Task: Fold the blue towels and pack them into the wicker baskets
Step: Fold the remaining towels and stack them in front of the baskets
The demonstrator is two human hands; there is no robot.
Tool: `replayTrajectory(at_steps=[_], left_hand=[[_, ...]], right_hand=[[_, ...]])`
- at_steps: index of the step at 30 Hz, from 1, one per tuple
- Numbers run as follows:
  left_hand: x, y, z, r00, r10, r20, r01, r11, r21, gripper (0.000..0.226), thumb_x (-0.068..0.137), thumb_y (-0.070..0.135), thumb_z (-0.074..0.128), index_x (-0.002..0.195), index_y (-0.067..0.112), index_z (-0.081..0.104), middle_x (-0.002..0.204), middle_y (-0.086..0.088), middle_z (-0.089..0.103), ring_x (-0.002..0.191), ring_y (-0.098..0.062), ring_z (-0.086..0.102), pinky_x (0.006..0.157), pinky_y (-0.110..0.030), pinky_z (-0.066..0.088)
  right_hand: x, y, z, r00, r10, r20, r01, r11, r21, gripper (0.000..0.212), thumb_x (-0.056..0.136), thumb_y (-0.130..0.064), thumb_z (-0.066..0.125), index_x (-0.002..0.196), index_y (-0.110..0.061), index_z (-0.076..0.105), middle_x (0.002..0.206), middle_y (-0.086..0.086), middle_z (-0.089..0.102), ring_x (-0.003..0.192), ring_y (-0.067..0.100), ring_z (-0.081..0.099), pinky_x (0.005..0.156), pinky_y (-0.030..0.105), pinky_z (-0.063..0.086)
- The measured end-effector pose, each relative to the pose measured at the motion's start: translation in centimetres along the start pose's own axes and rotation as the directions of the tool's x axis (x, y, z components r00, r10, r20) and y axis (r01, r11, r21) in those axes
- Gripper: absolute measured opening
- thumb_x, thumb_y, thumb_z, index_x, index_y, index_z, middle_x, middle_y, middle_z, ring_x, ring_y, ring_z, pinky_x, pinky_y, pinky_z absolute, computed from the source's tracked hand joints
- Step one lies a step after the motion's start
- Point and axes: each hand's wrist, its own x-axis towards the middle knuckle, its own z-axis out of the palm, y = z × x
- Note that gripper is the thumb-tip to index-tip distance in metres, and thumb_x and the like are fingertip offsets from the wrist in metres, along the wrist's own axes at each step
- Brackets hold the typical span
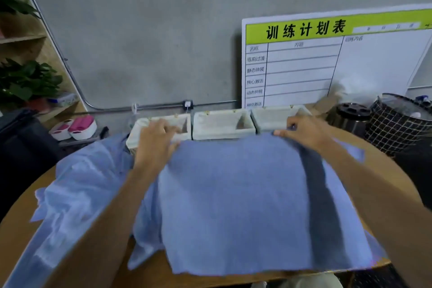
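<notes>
A blue towel (236,199) lies spread over the round wooden table (16,222), its near edge hanging close to the table's front. My left hand (155,140) grips its far left corner and my right hand (304,132) grips its far right corner. Another blue towel (79,184) lies crumpled to the left, partly under my left forearm. Three pale wicker baskets stand in a row at the back: the left basket (140,131), the middle basket (222,125) and the right basket (271,117). The interiors that show are empty.
A white board with a green header (327,58) leans on the grey wall behind the baskets. A black cylinder (350,116) and a chequered black bin (397,124) stand at the right. Left of the table are a wooden shelf with plants (25,82) and pink-and-white slippers (77,126).
</notes>
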Motion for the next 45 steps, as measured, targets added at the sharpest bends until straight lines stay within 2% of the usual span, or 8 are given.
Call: replayTrajectory(at_steps=[4,9,12,16,24,29,33,45], left_hand=[[-10.8,4.6,6.6,0.991,-0.054,0.124,0.083,0.968,-0.236,0.025,0.097,0.033,0.046,0.096,0.021,0.068,0.089,0.0,0.055,0.073,-0.026,0.06,0.062,-0.039,0.049],[-13.6,4.1,8.2,0.954,-0.213,0.211,0.26,0.939,-0.225,0.028,0.092,0.041,0.046,0.087,0.028,0.07,0.087,0.01,0.062,0.078,-0.016,0.064,0.062,-0.029,0.051],[-13.6,2.3,9.1,0.956,-0.198,0.219,0.24,0.952,-0.189,0.03,0.091,0.044,0.05,0.095,0.026,0.073,0.094,0.007,0.062,0.084,-0.022,0.066,0.074,-0.039,0.055],[-13.9,2.2,9.4,0.951,-0.217,0.221,0.251,0.959,-0.135,0.036,0.09,0.048,0.051,0.108,0.028,0.074,0.109,0.008,0.063,0.096,-0.021,0.065,0.082,-0.042,0.052],[-13.7,2.8,9.1,0.938,-0.247,0.244,0.28,0.953,-0.112,0.044,0.089,0.051,0.048,0.116,0.026,0.074,0.116,0.007,0.064,0.099,-0.021,0.066,0.086,-0.042,0.053],[-13.9,2.6,9.2,0.948,-0.224,0.228,0.26,0.956,-0.139,0.046,0.091,0.049,0.047,0.112,0.02,0.075,0.115,0.004,0.068,0.095,-0.02,0.068,0.086,-0.036,0.053],[-13.8,2.8,9.0,0.959,-0.185,0.214,0.227,0.954,-0.196,0.046,0.092,0.043,0.046,0.108,0.012,0.076,0.112,0.0,0.071,0.096,-0.019,0.069,0.085,-0.03,0.054],[-13.3,2.9,7.9,0.923,-0.224,0.313,0.304,0.923,-0.235,0.045,0.092,0.042,0.044,0.112,0.016,0.075,0.119,0.002,0.069,0.1,-0.021,0.068,0.087,-0.04,0.056]], right_hand=[[-4.0,3.3,11.1,0.991,-0.074,0.11,0.071,0.997,0.034,0.052,0.081,-0.063,0.064,0.063,-0.018,0.048,0.063,-0.001,0.052,0.061,0.021,0.051,0.053,0.035,0.035],[-4.1,4.2,13.5,0.981,-0.189,-0.034,0.189,0.982,-0.014,0.049,0.081,-0.043,0.078,0.065,-0.017,0.039,0.057,-0.007,0.038,0.051,0.019,0.041,0.048,0.032,0.028],[-3.6,4.4,13.7,0.987,-0.139,-0.087,0.136,0.99,-0.034,0.051,0.08,-0.05,0.076,0.063,-0.02,0.038,0.051,-0.003,0.044,0.049,0.025,0.05,0.046,0.029,0.027],[-4.5,4.3,13.7,0.979,-0.128,-0.159,0.12,0.991,-0.064,0.052,0.088,-0.067,0.044,0.06,-0.024,0.038,0.05,0.0,0.054,0.048,0.027,0.056,0.044,0.026,0.033],[-7.6,3.2,14.2,0.992,-0.1,-0.07,0.098,0.995,-0.033,0.018,0.093,-0.037,0.064,0.095,-0.02,0.069,0.095,0.005,0.064,0.088,0.036,0.062,0.066,0.039,0.049],[-10.7,3.1,14.7,0.996,-0.055,-0.065,0.051,0.996,-0.072,0.047,0.091,-0.049,0.037,0.113,-0.023,0.07,0.117,0.003,0.064,0.103,0.032,0.062,0.083,0.043,0.05],[-10.5,3.1,14.3,1.0,-0.016,-0.02,0.015,0.999,-0.048,0.053,0.091,-0.052,0.035,0.116,-0.021,0.07,0.123,0.005,0.065,0.11,0.034,0.062,0.089,0.047,0.05],[-10.4,2.9,13.9,0.995,-0.06,-0.083,0.057,0.998,-0.028,0.057,0.092,-0.053,0.039,0.117,-0.013,0.072,0.119,0.012,0.068,0.109,0.036,0.065,0.088,0.048,0.054]])
